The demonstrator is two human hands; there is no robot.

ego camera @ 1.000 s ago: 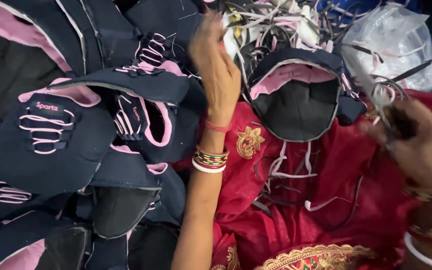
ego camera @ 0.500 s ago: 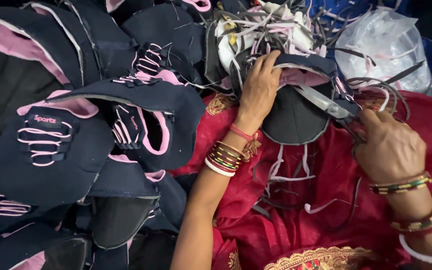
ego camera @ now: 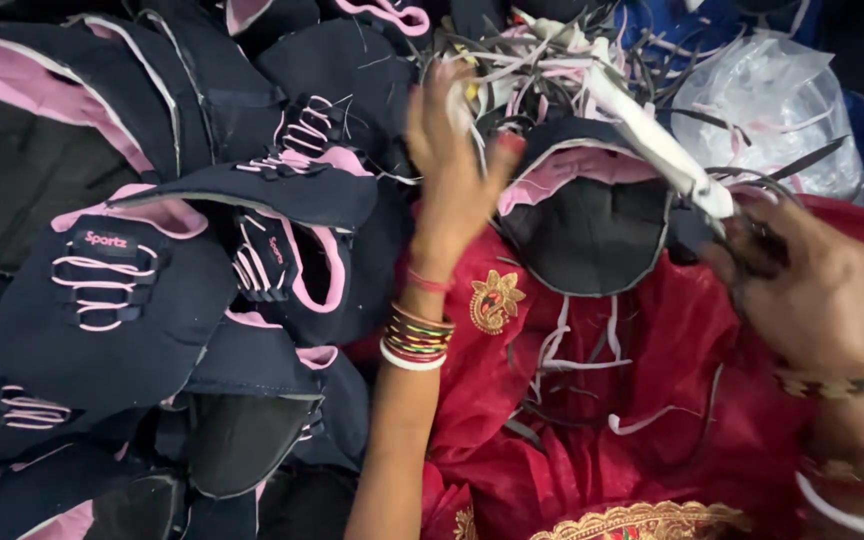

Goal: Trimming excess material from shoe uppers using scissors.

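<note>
A navy shoe upper with pink lining (ego camera: 592, 215) lies on my red-clothed lap (ego camera: 652, 420). My left hand (ego camera: 457, 170) hovers just left of it, fingers spread and blurred, with bangles at the wrist. Nothing clear shows in its grip. My right hand (ego camera: 802, 290) is closed around the dark handles of a pair of scissors (ego camera: 667, 155). The pale blades point up and left over the upper's top right edge. Thin white and dark trimmed strips lie on the red cloth below the upper.
A big pile of navy and pink shoe uppers (ego camera: 112, 300) fills the left half. A heap of cut strips and scraps (ego camera: 552, 55) sits behind the lap. A clear plastic bag (ego camera: 767, 110) lies at the top right.
My left hand has let go of the upper's top edge and lifted away with fingers spread. My right hand with the scissors has shifted slightly down and right.
</note>
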